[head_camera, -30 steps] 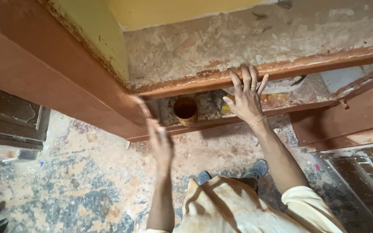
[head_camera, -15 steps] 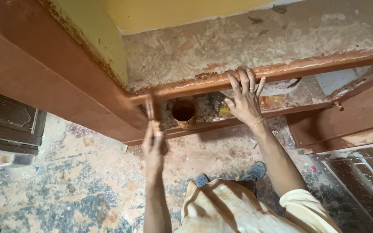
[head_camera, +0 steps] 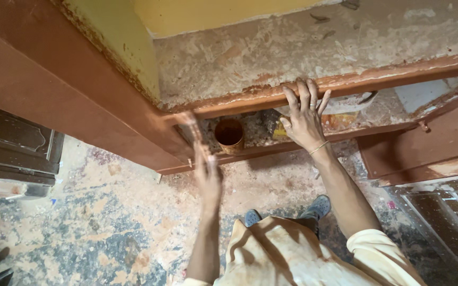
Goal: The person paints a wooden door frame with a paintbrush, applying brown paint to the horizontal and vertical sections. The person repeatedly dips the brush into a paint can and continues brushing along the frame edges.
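My left hand (head_camera: 208,177) is blurred and reaches up toward the inner corner of a red-brown painted wooden frame (head_camera: 398,71). It is closed on a thin tool, apparently a brush (head_camera: 192,123), whose tip is at that corner. My right hand (head_camera: 304,119) lies flat with fingers spread on the frame's horizontal rail, holding nothing. A small round tin (head_camera: 229,135) with red-brown paint inside stands on the ledge behind the rail, between my two hands.
The frame's broad red-brown side board (head_camera: 54,90) runs diagonally at left, with a yellow wall (head_camera: 112,37) above. A dark carved panel (head_camera: 11,148) lies at far left. Red-brown (head_camera: 425,143) and dark (head_camera: 451,217) panels lie at right. My shoes (head_camera: 322,204) stand on the paint-stained floor.
My left hand has risen along the frame toward the corner, with the brush tip now at the joint. My right hand has stayed on the rail.
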